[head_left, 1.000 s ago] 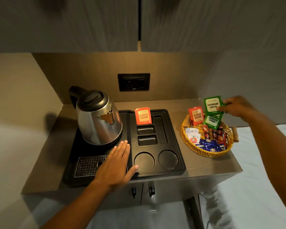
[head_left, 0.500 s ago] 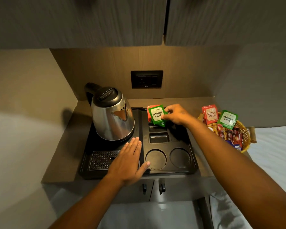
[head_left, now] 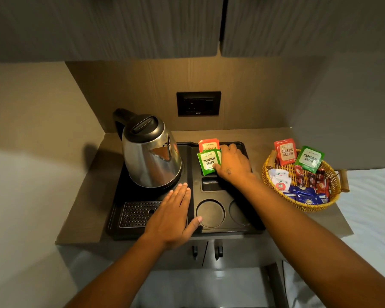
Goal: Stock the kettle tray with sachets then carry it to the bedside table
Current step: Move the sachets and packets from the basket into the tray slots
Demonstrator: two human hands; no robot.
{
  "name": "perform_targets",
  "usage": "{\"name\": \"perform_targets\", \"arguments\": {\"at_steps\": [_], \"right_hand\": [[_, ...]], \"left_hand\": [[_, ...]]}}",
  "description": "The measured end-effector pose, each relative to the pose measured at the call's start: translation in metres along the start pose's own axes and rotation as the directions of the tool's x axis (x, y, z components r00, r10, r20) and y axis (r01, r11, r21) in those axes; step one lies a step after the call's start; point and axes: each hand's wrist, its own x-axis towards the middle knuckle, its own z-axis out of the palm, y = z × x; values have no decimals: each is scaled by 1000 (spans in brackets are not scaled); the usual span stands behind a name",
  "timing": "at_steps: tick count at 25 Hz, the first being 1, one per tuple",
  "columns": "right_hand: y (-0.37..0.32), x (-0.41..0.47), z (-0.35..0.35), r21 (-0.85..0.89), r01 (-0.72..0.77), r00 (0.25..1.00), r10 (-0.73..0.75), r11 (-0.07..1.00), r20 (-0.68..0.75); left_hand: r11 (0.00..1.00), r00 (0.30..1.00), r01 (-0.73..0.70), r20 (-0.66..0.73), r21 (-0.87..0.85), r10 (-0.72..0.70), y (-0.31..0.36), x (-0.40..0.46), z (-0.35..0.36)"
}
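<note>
Right hand (head_left: 232, 165) pinching green sachet (head_left: 208, 162) (upright) in tray (head_left: 192, 174).

— What's at twelve o'clock?
— Grey cabinet doors (head_left: 298, 25) above a lit wood-look back panel (head_left: 142, 96) with a black socket (head_left: 198, 103).
— At four?
— White bedding (head_left: 373, 218).

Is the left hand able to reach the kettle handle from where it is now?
Probably not directly. The left hand lies flat on the tray in front of the kettle, whose handle sits behind its body, so the hand must go around.
</note>
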Motion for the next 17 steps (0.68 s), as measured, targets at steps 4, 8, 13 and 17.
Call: {"name": "perform_targets", "arguments": {"at_steps": [4,8,13,17], "right_hand": [[-9,-19,1,-13,-48,997,47,999,-68],[29,-32,-41,212,-139,974,172,967,-150],[146,-60,-88,-19,-351,927,351,936,131],[161,-67,-73,95,-319,894,266,943,361]], "left_hand": [[1000,1000,-3,-8,-7,3,0,2,3],[1000,1000,-10,-18,-11,10,-4,2,6],[1000,1000,-10,-25,-5,10,-3,2,7],[1000,1000,-12,-20,9,12,-3,2,5]]}}
